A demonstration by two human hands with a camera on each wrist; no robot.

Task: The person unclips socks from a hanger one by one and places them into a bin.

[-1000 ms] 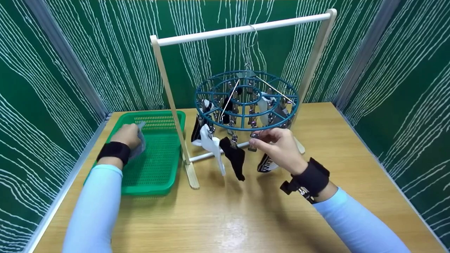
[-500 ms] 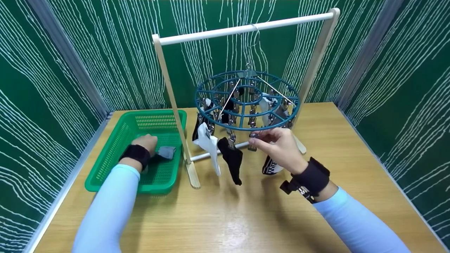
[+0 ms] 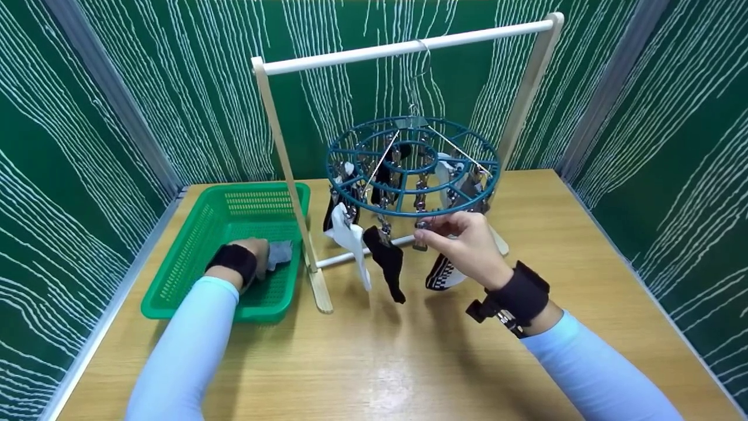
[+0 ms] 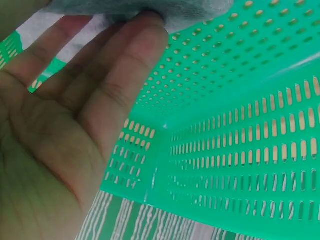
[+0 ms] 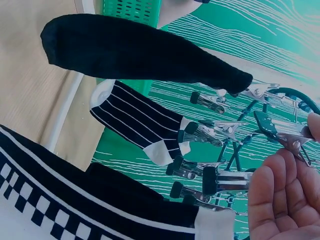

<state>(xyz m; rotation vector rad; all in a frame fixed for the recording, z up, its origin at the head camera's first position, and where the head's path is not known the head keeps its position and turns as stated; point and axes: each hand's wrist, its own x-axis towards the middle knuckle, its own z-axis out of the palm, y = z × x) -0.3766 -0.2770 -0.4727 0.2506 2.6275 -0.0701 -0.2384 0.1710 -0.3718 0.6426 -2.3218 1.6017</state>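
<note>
In the basket, my left hand (image 3: pixel 254 254) holds a grey sock (image 3: pixel 279 254) at its fingertips; in the left wrist view the grey cloth (image 4: pixel 195 11) lies across the finger ends and the thumb is mostly out of sight. My right hand (image 3: pixel 461 237) pinches a metal clip (image 5: pixel 287 131) between thumb and fingers, at the front rim of the round blue-green clip hanger (image 3: pixel 403 213). No sock is in that clip. A black sock (image 3: pixel 387 263) and a white sock (image 3: pixel 350 237) hang left of it; a checkered sock (image 3: pixel 442 275) hangs below the right hand.
The green basket (image 3: pixel 219 307) stands on the table's left. The hanger hooks onto the white bar (image 3: pixel 350 57) of a wooden rack, whose left post (image 3: pixel 280 152) stands between basket and hanger. A striped sock (image 5: pixel 140 120) and several unused clips hang further in.
My left hand has come down and to the right inside the basket, with the grey sock now at the basket's right side. The right hand keeps its pinch while the hung socks sway slightly.
</note>
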